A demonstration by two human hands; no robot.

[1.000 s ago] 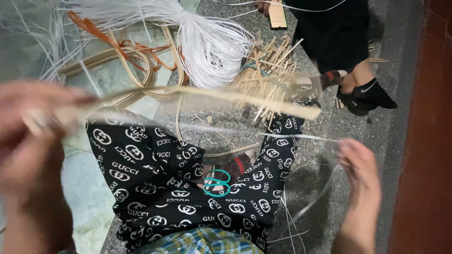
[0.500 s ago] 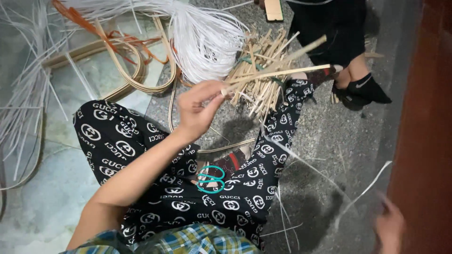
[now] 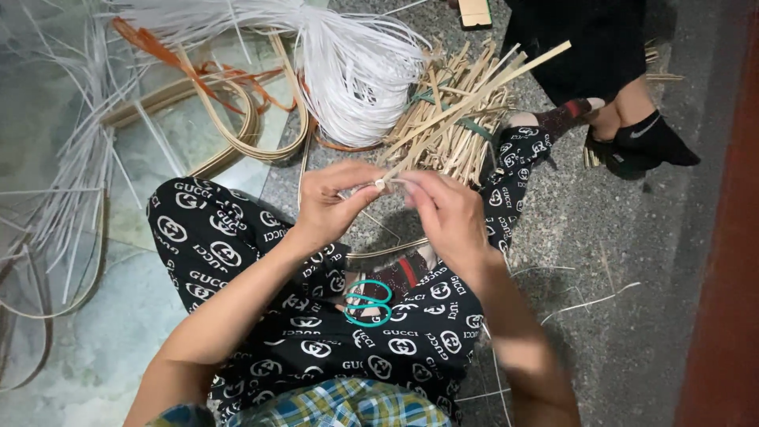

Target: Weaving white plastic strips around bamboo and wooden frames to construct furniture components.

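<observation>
- I see the long bamboo strip [image 3: 474, 99] running from my fingers up and to the right, its far end out over the bundle of short sticks [image 3: 455, 126]; the near end sits between both my hands, above my lap.
- My left hand [image 3: 328, 207] has thumb and fingers closed on the near end of the strip, pinching it, which I judge keeps that end steady.
- My right hand [image 3: 447, 213] is closed against the same end from the other side, fingertips touching it right beside the left ones; a thin white strand [image 3: 360, 188] seems to be caught there, but I cannot tell exactly how it is gripped.
- Teal-handled scissors [image 3: 365, 303] lie on my lap, on the black patterned trousers [image 3: 237, 253], just below the hands and likely kept there for easy reach.
- A thick hank of white strands [image 3: 356, 67] lies on the floor beyond my knees, touching the stick bundle.
- Curved tan bands [image 3: 237, 126] and orange strips [image 3: 158, 51] lie left of that hank, with loose pale strands [image 3: 71, 182] fanned out at far left.
- Another person's leg in a black sock [image 3: 652, 138] rests at upper right, well apart from my hands.
</observation>
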